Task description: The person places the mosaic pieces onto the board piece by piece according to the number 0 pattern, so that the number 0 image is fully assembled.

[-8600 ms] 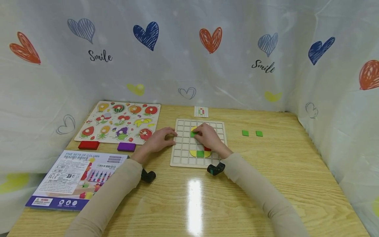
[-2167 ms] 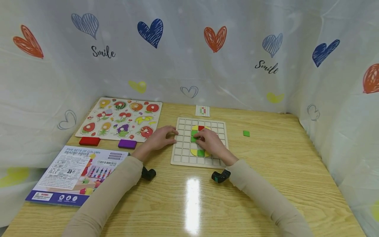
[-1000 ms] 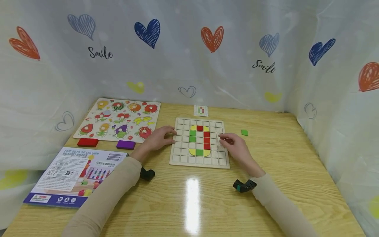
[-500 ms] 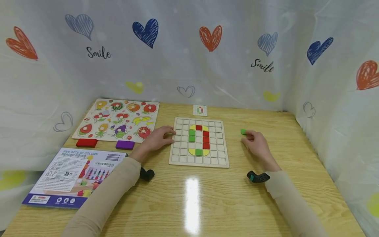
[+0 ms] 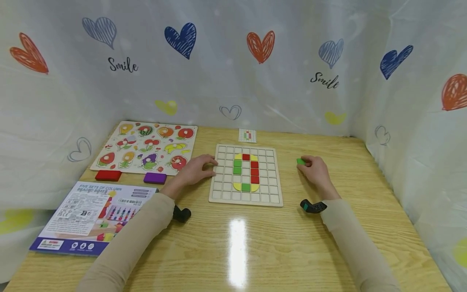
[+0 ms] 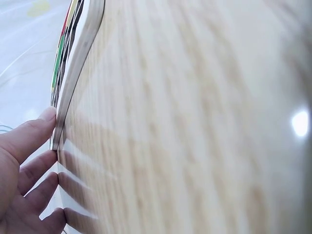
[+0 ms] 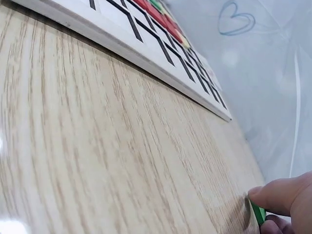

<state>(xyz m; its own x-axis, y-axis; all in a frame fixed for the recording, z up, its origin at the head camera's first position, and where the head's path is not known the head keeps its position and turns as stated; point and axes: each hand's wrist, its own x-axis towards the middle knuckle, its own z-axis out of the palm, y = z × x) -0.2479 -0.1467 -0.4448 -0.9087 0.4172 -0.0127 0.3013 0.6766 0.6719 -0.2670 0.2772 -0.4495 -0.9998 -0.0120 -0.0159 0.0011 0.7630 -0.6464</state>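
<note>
A wooden grid board (image 5: 219, 196) lies flat on the table, holding red, green and yellow tiles set in a rounded ring. In the ring's left side, one cell under the two green tiles (image 5: 237, 166) is bare. My left hand (image 5: 195, 169) rests at the board's left edge. Its thumb (image 6: 29, 136) touches the rim in the left wrist view, while the other fingertips meet the table beside it. To the board's right, my right hand (image 5: 316, 171) pinches a green square tile (image 5: 300, 161) between thumb and fingers. The right wrist view shows that tile (image 7: 257, 212) tilted, partly hidden by the fingers.
A small pattern card (image 5: 247, 136) lies behind the board. On the left are a fruit puzzle board (image 5: 160, 142), a red block (image 5: 108, 175), a purple block (image 5: 155, 178) and a printed box (image 5: 87, 215). A printed curtain (image 5: 226, 73) hangs around the table.
My right hand has moved from the board rightward to the single loose green tile and taken hold of it. Earlier, two green tiles lay there. The left hand has stayed at the board's edge.
</note>
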